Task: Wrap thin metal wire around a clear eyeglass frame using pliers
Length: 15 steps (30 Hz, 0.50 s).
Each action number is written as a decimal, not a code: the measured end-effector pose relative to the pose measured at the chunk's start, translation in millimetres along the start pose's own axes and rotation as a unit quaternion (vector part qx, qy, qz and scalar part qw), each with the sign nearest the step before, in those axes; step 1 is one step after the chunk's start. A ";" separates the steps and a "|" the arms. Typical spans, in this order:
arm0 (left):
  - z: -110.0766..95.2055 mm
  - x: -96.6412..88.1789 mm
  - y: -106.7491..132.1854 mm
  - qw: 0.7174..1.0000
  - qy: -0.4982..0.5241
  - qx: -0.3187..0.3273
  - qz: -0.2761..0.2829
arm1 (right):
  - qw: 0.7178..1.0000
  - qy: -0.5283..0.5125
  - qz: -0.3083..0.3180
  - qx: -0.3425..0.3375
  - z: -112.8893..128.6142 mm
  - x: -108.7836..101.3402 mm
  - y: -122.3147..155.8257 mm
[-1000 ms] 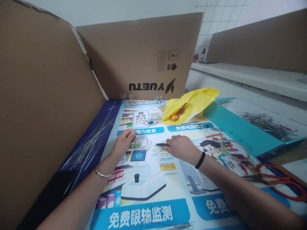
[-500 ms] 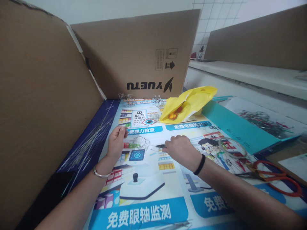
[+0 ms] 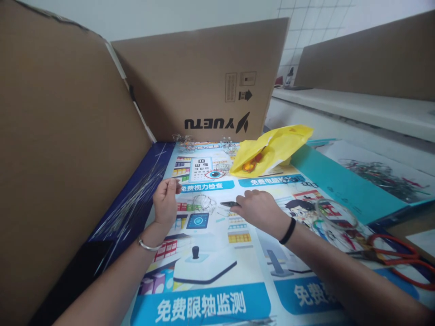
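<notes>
My right hand (image 3: 260, 212) is closed around dark-tipped pliers (image 3: 228, 204); the jaws point left and the handles are hidden in the palm. My left hand (image 3: 166, 199) is pinched shut, with the thumb against the fingers. Whatever it holds is too small to make out. Between the two hands, a loose tangle of thin wire (image 3: 203, 203) lies on the printed poster (image 3: 217, 267) that covers the table.
At the back lies an open yellow bag (image 3: 288, 142) with something orange inside. Orange-handled scissors (image 3: 397, 253) and a wire coil (image 3: 335, 213) are at right, near a box (image 3: 340, 181) of tangled wire pieces. Straight wires (image 3: 132, 203) lie left. Cardboard walls (image 3: 190, 81) stand behind and left.
The whole view has shifted slightly, so things sit a little further right. The pliers' jaws show more plainly now. Both hands keep nearly the same pose.
</notes>
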<state>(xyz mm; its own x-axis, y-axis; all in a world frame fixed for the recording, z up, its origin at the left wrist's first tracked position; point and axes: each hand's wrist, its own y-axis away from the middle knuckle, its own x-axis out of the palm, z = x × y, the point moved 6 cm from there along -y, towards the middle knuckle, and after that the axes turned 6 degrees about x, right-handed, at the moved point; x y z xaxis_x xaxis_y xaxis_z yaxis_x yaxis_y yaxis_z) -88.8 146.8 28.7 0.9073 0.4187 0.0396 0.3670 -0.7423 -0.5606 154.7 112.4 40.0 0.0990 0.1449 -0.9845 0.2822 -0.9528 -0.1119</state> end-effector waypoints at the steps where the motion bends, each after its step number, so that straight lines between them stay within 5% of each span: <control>1: -0.1 0.1 0.0 1.000 0.002 0.002 0.000 | 1.000 0.001 -0.003 -0.003 1.8 0.3 -0.2; 15: 7.8 6.0 2.6 0.997 0.015 -0.048 0.055 | 0.999 0.008 0.021 -0.032 15.4 16.1 2.1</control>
<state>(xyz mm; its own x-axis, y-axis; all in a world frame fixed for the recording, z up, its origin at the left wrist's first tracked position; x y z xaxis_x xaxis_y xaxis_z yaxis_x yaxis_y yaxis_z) -84.0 151.4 21.1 0.9484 0.3171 0.0069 0.2812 -0.8304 -0.4811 142.3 108.6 21.8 0.1270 0.1100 -0.9858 0.3386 -0.9389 -0.0612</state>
